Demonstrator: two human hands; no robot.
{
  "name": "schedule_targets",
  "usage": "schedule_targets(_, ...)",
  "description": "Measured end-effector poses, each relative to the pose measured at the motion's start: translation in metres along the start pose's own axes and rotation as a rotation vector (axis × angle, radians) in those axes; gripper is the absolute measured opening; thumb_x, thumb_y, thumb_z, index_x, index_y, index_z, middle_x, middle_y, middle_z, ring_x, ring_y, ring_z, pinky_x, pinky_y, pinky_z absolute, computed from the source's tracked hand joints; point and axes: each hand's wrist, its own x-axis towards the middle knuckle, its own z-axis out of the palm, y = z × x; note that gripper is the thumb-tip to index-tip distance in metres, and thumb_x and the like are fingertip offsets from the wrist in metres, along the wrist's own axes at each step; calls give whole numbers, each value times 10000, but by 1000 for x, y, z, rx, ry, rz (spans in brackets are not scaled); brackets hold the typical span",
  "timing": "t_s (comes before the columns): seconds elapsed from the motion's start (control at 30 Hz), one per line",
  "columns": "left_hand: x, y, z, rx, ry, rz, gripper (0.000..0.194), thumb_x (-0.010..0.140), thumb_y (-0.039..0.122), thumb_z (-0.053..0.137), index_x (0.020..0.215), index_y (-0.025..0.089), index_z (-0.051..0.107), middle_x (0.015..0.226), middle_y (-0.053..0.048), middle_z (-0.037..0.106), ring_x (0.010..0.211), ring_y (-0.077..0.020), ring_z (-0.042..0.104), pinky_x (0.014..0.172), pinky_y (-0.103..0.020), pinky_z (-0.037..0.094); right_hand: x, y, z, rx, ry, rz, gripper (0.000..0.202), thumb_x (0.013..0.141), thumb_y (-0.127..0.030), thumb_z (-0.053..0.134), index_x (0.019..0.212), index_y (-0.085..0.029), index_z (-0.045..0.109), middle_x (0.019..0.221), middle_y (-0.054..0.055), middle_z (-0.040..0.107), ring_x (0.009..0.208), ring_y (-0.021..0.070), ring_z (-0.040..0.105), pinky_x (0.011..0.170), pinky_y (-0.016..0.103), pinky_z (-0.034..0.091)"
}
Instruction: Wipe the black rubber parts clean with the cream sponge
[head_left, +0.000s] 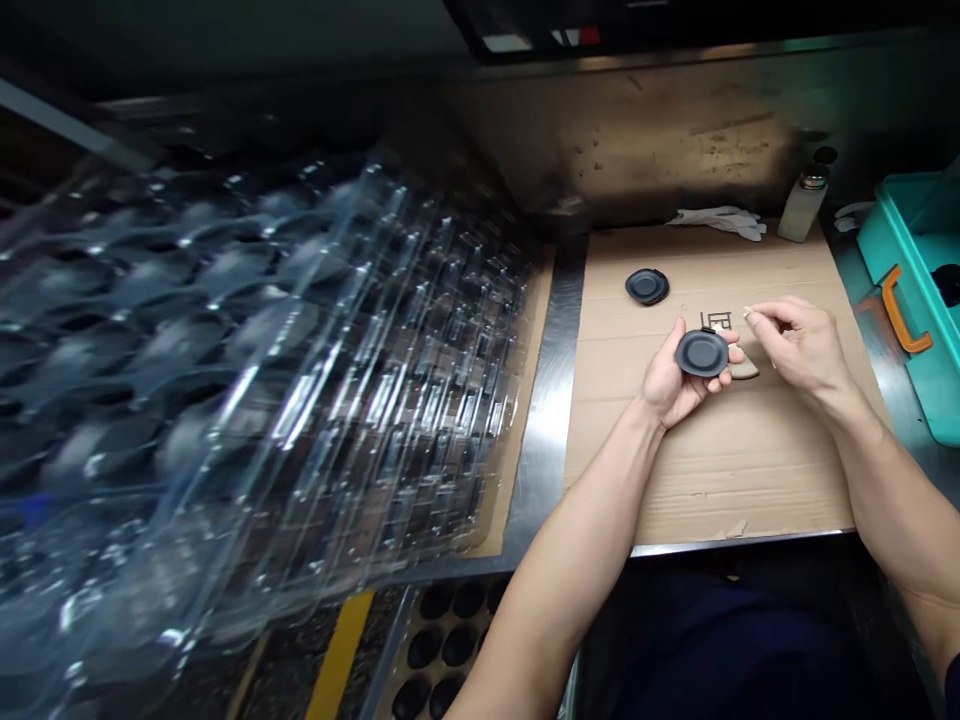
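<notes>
Left hand grips a black disc above the cardboard; right hand pinches something small beside it, bare cardboard all round.

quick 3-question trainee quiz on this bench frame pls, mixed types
1. True or false: the left hand holds a round black rubber disc above the brown cardboard sheet.
2. Multiple choice: where does the second black disc lie? A) in the teal plastic crate; B) flat on the cardboard, beyond the hands; C) in the clear plastic blister trays.
3. Fill in: the right hand pinches something small and ____ between its fingertips.

Key: 1 true; 2 B; 3 pale (too small to identify).
</notes>
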Motion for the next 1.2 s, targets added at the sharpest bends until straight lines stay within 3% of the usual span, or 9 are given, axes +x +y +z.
schedule_targets(0.1, 2, 5, -4, -31, 59, 67, 620, 1046, 617, 408, 1205, 110, 727, 1024, -158, 783, 667, -159, 705, 550, -244, 517, 2, 3, 2, 52, 45, 50, 318, 1000, -442, 583, 1083, -207, 781, 1028, 82, 729, 799, 196, 646, 715, 321, 522)
schedule_targets(0.17, 4, 3, -4, 14, 165, 209, 521, 968, 574, 632, 1263, 150, 704, 1074, -132, 782, 816, -177, 747, 697, -245, 565, 2, 4, 5, 56, 58, 65, 336, 1000, -471, 587, 1106, -210, 770, 1068, 86, 723, 798, 194, 649, 717, 324, 536)
schedule_targets(0.27, 3, -3, 0, 118, 343, 487, 624, 779, 406, 893, 1329, 224, 663, 1181, -94, 759, 1168, -225, 711, 976, -280, 552, 1, 6, 7, 42, 71, 75, 348, 999, -494, 589, 1081, -206, 767, 1036, 82, 719, 772, 192, 647, 720, 330, 544)
schedule_targets(0.4, -9, -2, 6, 226, 406, 631, 547, 801, 371, 877, 1288, 249, 662, 1343, -113, 692, 1455, -278, 506, 1111, -360, 513, 1, 11, 7, 16, 54, 100, 357, 1007, -504, 575, 1068, -207, 762, 975, 75, 723, 773, 201, 647, 714, 332, 539)
schedule_targets(0.57, -16, 4, 9, 311, 421, 618, 552, 855, 363, 823, 1347, 225, 614, 1390, -138, 659, 1496, -305, 445, 1157, -394, 467, 2, 15, 10, 22, 44, 106, 338, 984, -492, 610, 1048, -196, 761, 969, 73, 734, 777, 198, 648, 711, 325, 523)
schedule_targets(0.8, -13, 1, 9, 289, 437, 618, 598, 859, 395, 820, 1392, 247, 593, 1374, -117, 674, 1355, -286, 589, 1058, -350, 521, 0, 12, 15, 38, -32, 131, 312, 965, -473, 615, 1035, -190, 724, 886, 54, 720, 738, 188, 632, 695, 311, 500)
schedule_targets(0.93, -6, 0, 7, 249, 425, 482, 487, 900, 465, 766, 1291, 199, 653, 1129, -105, 768, 938, -206, 736, 782, -276, 565, -2, 1, 14, 38, -73, 26, 238, 959, -406, 611, 983, -198, 725, 927, 63, 716, 763, 190, 625, 706, 308, 485)
schedule_targets(1.07, 3, -3, 4, 206, 294, 180, 582, 1018, 644, 457, 972, 114, 694, 761, -101, 748, 508, -128, 608, 445, -224, 388, -4, -7, 17, 7, -86, -90, 182, 943, -331, 592, 915, -196, 709, 887, 61, 701, 757, 189, 615, 723, 304, 483)
schedule_targets(1.2, 6, -14, -1, 364, 307, 169, 691, 1036, 677, 328, 737, 141, 645, 532, -56, 637, 378, -106, 506, 393, -221, 325, -9, -7, 24, -9, -119, -202, 163, 943, -287, 564, 909, -195, 694, 869, 51, 677, 787, 191, 628, 733, 293, 474)
